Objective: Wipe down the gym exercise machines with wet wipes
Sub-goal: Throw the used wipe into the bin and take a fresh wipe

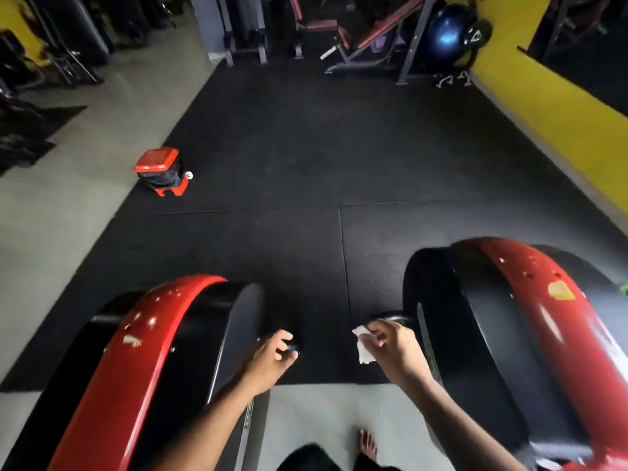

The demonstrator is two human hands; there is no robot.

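One white wet wipe (363,348), crumpled, sits pinched in the fingers (378,335) of the right hand (394,351), just at five o'clock from frame centre, hanging beside a dark knob on the inner face of the right machine (509,334). The left hand (270,358) is over at seven o'clock, fingers curled round a small black knob (292,348) sticking out of the left machine (142,362). Two machines, then, both with black housings and a red band over the top, chipped and flecked with pale spots; the right one carries a yellow patch (560,290). They flank the person on either side, and only a narrow lane of floor runs between them. One bare foot (368,445) shows at six o'clock on the grey floor. Ahead, black rubber matting (306,147) fills the middle. At ten o'clock stands one red-lidded bin (159,171) with a black liner, with a small white object touching its right side, too small to make out. At twelve o'clock, weight benches and frames line the back, with one blue exercise ball (447,32) at one o'clock. A yellow wall (543,107) runs down the two o'clock side.
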